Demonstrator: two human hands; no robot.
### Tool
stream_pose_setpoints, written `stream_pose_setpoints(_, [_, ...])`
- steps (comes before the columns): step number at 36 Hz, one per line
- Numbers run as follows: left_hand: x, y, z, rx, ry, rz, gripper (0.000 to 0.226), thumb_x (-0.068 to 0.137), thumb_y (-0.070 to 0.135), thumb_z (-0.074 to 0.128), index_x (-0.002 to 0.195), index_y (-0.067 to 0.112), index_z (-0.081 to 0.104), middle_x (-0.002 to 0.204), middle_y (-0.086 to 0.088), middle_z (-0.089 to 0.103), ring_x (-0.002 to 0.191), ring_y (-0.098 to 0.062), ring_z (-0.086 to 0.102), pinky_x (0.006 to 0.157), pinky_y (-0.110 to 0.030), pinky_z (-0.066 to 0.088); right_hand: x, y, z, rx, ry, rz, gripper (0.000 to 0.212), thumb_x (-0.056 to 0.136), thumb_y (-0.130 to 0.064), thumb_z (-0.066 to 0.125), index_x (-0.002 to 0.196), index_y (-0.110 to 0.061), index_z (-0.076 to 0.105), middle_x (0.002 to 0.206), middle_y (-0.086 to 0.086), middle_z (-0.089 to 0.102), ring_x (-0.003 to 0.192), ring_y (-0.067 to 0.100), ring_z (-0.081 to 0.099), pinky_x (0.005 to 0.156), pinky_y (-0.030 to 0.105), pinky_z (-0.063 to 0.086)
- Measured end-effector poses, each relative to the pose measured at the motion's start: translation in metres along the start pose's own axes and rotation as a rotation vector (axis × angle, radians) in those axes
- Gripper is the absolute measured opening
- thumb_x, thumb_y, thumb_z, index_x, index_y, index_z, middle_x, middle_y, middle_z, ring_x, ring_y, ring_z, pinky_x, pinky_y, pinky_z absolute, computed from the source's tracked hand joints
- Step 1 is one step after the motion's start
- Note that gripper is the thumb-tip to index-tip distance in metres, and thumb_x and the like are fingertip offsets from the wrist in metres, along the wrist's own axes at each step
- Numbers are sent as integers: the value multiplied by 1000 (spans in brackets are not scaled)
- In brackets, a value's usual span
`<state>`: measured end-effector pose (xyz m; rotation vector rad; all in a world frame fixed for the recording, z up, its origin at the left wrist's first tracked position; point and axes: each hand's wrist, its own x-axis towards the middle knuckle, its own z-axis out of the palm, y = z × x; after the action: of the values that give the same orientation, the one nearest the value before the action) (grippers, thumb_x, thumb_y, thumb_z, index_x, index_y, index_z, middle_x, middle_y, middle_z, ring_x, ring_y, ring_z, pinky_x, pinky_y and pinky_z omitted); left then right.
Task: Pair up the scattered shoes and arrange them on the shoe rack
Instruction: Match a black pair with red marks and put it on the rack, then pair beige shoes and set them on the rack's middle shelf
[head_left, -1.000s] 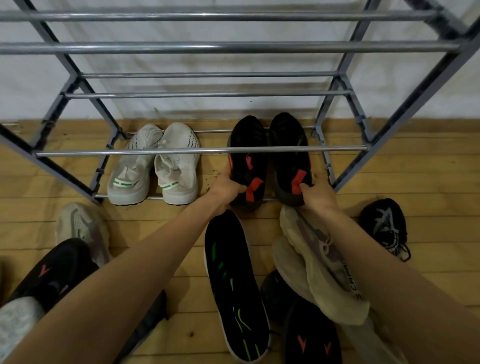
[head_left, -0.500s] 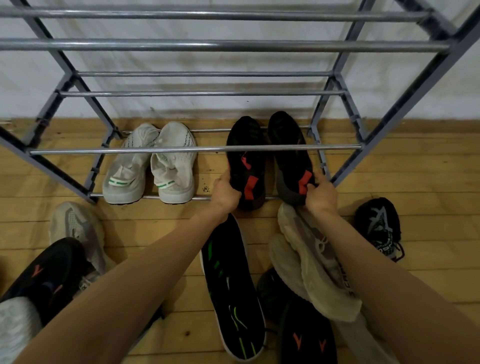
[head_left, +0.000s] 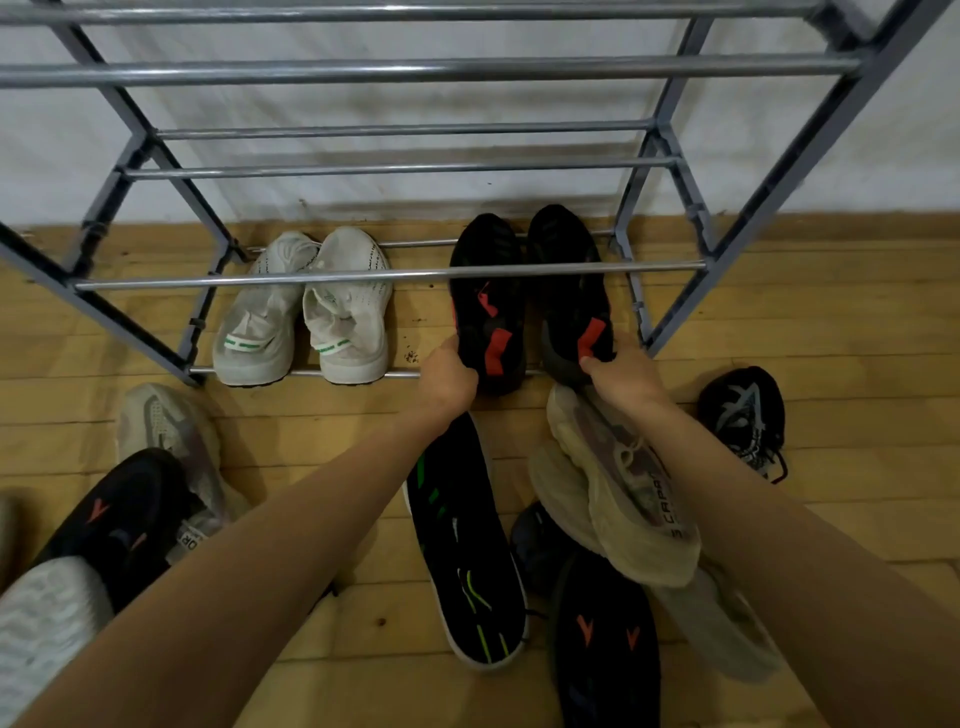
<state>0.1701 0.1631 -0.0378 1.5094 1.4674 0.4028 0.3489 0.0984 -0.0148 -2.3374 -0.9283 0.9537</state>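
Note:
Two black shoes with red marks lie side by side on the lowest tier of the grey metal shoe rack (head_left: 395, 274), toes toward the wall. My left hand (head_left: 448, 375) grips the heel of the left black shoe (head_left: 485, 291). My right hand (head_left: 618, 375) grips the heel of the right black shoe (head_left: 569, 291). A pair of white shoes with green stripes (head_left: 306, 312) sits on the same tier to the left.
Loose shoes lie on the wooden floor in front: a black shoe with green lines (head_left: 462, 545), beige shoes (head_left: 618, 493), a black shoe with orange marks (head_left: 605, 644), a black-and-grey shoe (head_left: 743, 415) at the right, a grey shoe (head_left: 166, 436) and another black shoe (head_left: 119, 514) at the left.
Both hands have pushed the black-and-red pair slightly further onto the lowest tier; the grip on the heels is the same.

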Motion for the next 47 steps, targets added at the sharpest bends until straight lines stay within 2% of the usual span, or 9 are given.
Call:
stream_pose_setpoints(6, [-36, 0, -3, 116, -85, 10, 56, 91, 4, 52, 145, 5, 35, 145, -14, 45, 129, -27, 47, 103, -31, 42, -29, 7, -8, -106, -70, -84, 60, 95, -30, 53, 147, -13, 28, 143, 11, 45, 119, 27, 53, 83, 28, 42])
stream_pose_setpoints(10, [-66, 3, -1, 207, -122, 49, 50, 91, 6, 52, 141, 8, 44, 127, -14, 60, 101, -20, 59, 70, -21, 46, -60, 10, -19, -177, -99, -144, 50, 95, -29, 52, 141, -10, 40, 135, 11, 52, 121, 25, 52, 85, 27, 41])
stream_pose_setpoints(13, [-90, 5, 7, 235, -209, 48, 36, 93, 9, 51, 129, 9, 54, 123, -11, 59, 115, -25, 56, 87, -26, 46, -84, 11, -31, -278, -161, -187, 48, 95, -34, 53, 136, -11, 46, 136, 9, 51, 122, 26, 50, 92, 31, 41])
stream_pose_setpoints(15, [-107, 6, 15, 183, -261, -17, 6, 94, 15, 51, 96, 16, 57, 96, -2, 57, 103, -23, 54, 79, -27, 47, -99, 13, -40, -286, -245, -193, 48, 93, -38, 55, 133, -11, 48, 136, 7, 51, 122, 25, 50, 94, 34, 42])
stream_pose_setpoints(19, [-133, 9, 37, -46, -370, -210, 32, 92, 27, 54, 117, 11, 40, 101, -8, 56, 95, -24, 59, 80, -35, 52, -131, 26, -47, -302, -355, -203, 52, 87, -46, 61, 125, -12, 54, 122, 5, 57, 112, 23, 55, 84, 29, 44])
stream_pose_setpoints(23, [-151, 21, 53, -280, -362, -376, 9, 96, 17, 49, 89, 13, 45, 98, -7, 54, 96, -23, 56, 82, -32, 51, -150, 45, -44, -480, -288, -299, 49, 78, -53, 66, 109, -17, 52, 91, -2, 46, 86, 22, 51, 63, 28, 38])
stream_pose_setpoints(27, [-159, 30, 63, -440, -271, -465, 10, 100, 14, 41, 108, 13, 46, 117, -13, 55, 113, -33, 57, 71, -34, 53, -163, 52, -43, -468, -192, -309, 58, 78, -48, 68, 124, -17, 50, 120, 5, 45, 105, 25, 53, 83, 36, 47])
stream_pose_setpoints(32, [-157, 28, 64, -460, -169, -446, 23, 100, 10, 33, 113, 6, 51, 123, -20, 57, 102, -34, 57, 72, -39, 49, -174, 38, -44, -362, -78, -307, 36, 83, -31, 64, 112, -11, 59, 110, 7, 50, 101, 27, 55, 76, 33, 44])
stream_pose_setpoints(47, [-156, -25, -60, -215, -85, -197, 46, 100, 10, 33, 145, 19, 37, 122, -10, 57, 105, -30, 55, 77, -44, 54, -216, 24, -26, -77, -112, -399, 34, 72, -22, 72, 97, -15, 51, 93, -8, 46, 77, 6, 46, 56, 22, 34])
